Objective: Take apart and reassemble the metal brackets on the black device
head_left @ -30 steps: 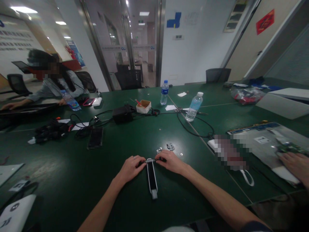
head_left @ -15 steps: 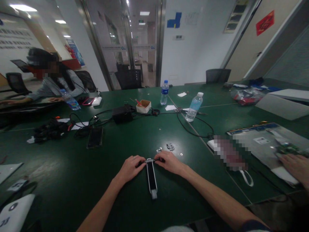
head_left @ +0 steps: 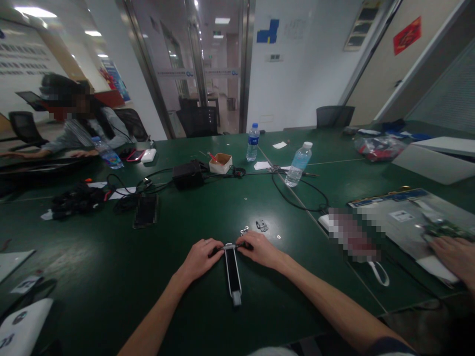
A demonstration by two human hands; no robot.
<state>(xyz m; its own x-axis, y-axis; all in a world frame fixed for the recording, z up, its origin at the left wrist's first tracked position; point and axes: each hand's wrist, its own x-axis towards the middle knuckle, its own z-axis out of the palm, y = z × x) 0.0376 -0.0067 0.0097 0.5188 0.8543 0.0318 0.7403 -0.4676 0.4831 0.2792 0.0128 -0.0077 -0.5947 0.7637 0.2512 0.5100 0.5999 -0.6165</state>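
Note:
A long, narrow device [head_left: 233,272] with a white frame, a black face and a grey end piece lies on the green table in front of me. At the left side of its far end, my left hand [head_left: 204,254] is closed in a pinch; what its fingertips hold is too small to make out. My right hand [head_left: 258,247] pinches a small dark thin piece [head_left: 240,244] at the right side of that same end. Just beyond the right fingers are several small metal nuts [head_left: 244,230] and a grey metal bracket [head_left: 261,225].
Two water bottles [head_left: 253,143] stand farther back, near a small box [head_left: 220,163] and a black adapter [head_left: 188,174] with cables. A dark phone [head_left: 146,211] lies left. To the right, another person's hand [head_left: 454,254] rests on a flat panel [head_left: 404,222]. Someone sits across the table, left.

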